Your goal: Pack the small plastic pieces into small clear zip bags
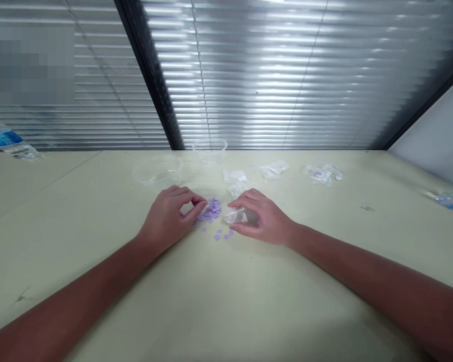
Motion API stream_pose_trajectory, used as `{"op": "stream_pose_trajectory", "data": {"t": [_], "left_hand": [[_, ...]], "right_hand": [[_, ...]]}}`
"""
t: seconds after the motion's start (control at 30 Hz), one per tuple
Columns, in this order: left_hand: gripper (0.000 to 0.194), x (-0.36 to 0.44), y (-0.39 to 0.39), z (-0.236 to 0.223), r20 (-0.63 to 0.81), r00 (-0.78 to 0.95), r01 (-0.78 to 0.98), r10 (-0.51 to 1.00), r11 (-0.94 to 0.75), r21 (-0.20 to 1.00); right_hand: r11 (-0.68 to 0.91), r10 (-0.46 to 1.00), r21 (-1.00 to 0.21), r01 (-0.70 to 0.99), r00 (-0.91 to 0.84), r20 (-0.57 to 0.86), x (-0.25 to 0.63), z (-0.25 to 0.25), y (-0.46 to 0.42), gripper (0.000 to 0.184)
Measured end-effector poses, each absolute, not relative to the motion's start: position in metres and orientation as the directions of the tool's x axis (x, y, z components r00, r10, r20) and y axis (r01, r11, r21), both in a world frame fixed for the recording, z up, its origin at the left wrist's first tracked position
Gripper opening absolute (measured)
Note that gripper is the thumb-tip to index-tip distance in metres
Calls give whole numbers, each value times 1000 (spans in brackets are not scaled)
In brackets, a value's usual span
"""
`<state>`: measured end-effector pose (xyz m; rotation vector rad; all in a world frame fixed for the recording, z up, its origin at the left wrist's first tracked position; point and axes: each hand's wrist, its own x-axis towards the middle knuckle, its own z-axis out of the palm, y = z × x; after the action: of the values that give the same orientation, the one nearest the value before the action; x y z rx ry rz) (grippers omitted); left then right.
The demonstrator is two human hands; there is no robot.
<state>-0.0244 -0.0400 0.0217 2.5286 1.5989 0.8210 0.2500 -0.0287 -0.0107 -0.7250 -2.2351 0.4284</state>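
A small pile of purple pieces (214,207), flat and confetti-like, lies on the table between my hands, with several loose ones scattered in front of it. My left hand (175,211) is at the pile's left edge, thumb and forefinger pinched together. Whatever may be between those fingertips is too small to make out. On the other side, my right hand (262,216) curves its thumb and fingers around a small clear plastic bag (236,216), holding it at the table top close to the pile. The palm hides part of the bag.
Behind my hands stand a clear plastic cup (210,151) and a clear shallow lid or dish (156,171). Small plastic packets (275,169) and a further cluster of packets (322,174) lie to the right. A water bottle (9,138) is at far left, blinds behind.
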Motion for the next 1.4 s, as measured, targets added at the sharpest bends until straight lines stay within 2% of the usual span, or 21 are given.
{"op": "stream_pose_trajectory", "data": {"t": [0.07, 0.13, 0.23, 0.37, 0.63, 1.4], "left_hand": [[26, -19, -49, 28, 438, 279, 819, 855, -450, 356], [26, -13, -59, 32, 419, 222, 772, 881, -421, 476], [29, -3, -68, 29, 290, 171, 653, 942, -329, 682], [33, 4, -70, 18, 149, 233, 533, 961, -254, 807], [26, 3, -69, 18, 115, 263, 533, 958, -244, 810], [25, 2, -71, 15, 129, 309, 522, 942, -282, 805]], "right_hand": [[780, 620, -503, 372, -574, 536, 250, -11, -29, 37], [772, 629, -507, 383, -579, 519, 250, -11, -28, 38], [776, 623, -500, 384, -587, 517, 249, -12, -28, 39], [800, 592, -481, 358, -598, 540, 248, -10, -29, 39], [824, 555, -470, 317, -616, 559, 249, -10, -30, 43], [837, 538, -455, 305, -610, 581, 248, -14, -29, 41]]}}
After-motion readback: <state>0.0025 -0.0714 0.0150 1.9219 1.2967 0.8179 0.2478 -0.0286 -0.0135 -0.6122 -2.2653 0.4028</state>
